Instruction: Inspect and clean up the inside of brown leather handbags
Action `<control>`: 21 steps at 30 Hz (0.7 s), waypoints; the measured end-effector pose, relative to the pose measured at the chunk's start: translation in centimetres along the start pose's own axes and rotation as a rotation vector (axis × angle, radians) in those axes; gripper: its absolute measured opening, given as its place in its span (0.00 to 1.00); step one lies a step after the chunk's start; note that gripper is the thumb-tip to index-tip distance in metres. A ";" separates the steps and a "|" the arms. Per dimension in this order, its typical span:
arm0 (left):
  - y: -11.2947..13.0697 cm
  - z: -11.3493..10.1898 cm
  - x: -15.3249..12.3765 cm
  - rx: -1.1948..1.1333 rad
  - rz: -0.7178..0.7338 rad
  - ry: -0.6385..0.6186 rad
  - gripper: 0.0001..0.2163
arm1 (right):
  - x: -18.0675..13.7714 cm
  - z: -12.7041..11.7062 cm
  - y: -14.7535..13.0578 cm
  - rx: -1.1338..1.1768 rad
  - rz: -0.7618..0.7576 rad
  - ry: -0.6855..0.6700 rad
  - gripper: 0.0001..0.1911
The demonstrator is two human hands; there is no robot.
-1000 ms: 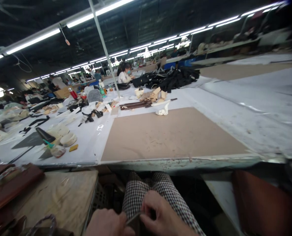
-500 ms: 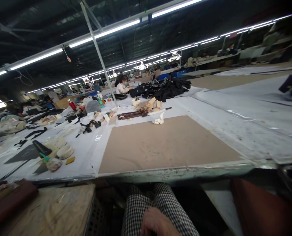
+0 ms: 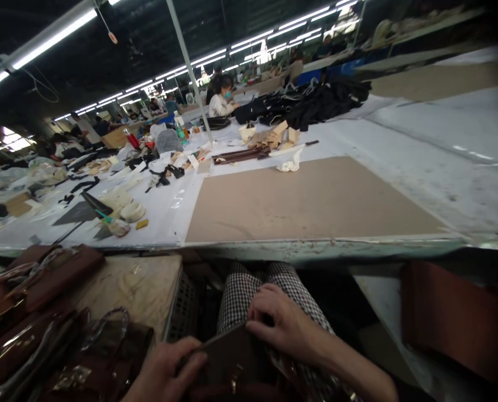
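A brown handbag with a gold-coloured clasp rests on my lap, cut off by the bottom of the view. My left hand grips its left upper edge, thumb and fingers closed on it. At the top right corner, the curled fingers of my right hand pinch the bag's edge. The checked trousers on my legs show behind it. The bag's lower part is out of view.
Several brown handbags lie to my left on and beside a wooden board. Another brown bag stands to my right. Ahead, a white-covered table carries a brown sheet, a crumpled white piece and a glue pot. A co-worker sits across.
The view has tipped downward. My left hand and the handbag have come into view. My right hand, earlier low over my lap, is now higher and on the bag's edge.
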State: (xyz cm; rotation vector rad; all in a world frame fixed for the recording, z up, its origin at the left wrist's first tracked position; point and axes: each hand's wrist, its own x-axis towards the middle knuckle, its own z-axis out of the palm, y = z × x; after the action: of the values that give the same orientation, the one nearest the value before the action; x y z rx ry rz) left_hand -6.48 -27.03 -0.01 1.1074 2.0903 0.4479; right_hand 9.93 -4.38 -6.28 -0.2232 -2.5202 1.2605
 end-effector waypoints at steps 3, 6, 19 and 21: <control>-0.5 0.8 -0.1 -0.067 -0.018 0.031 0.24 | 0.1 0.2 0.2 -0.002 -0.028 -0.026 0.11; -0.6 0.8 0.1 -0.194 -0.071 0.022 0.28 | 0.0 0.4 0.2 -0.008 -0.030 -0.019 0.12; 6.8 -0.1 6.6 0.224 0.214 -0.102 0.07 | -0.3 0.2 -1.0 -0.063 0.041 0.000 0.10; 6.9 0.8 7.4 0.181 0.246 -0.123 0.08 | -0.4 -1.1 -0.8 -0.043 0.018 -0.049 0.08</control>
State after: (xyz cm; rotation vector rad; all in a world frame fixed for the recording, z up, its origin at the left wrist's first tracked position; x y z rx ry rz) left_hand -4.76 -17.10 0.32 1.4703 1.9244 0.3013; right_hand 10.71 -4.16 -5.12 -0.2277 -2.5937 1.2342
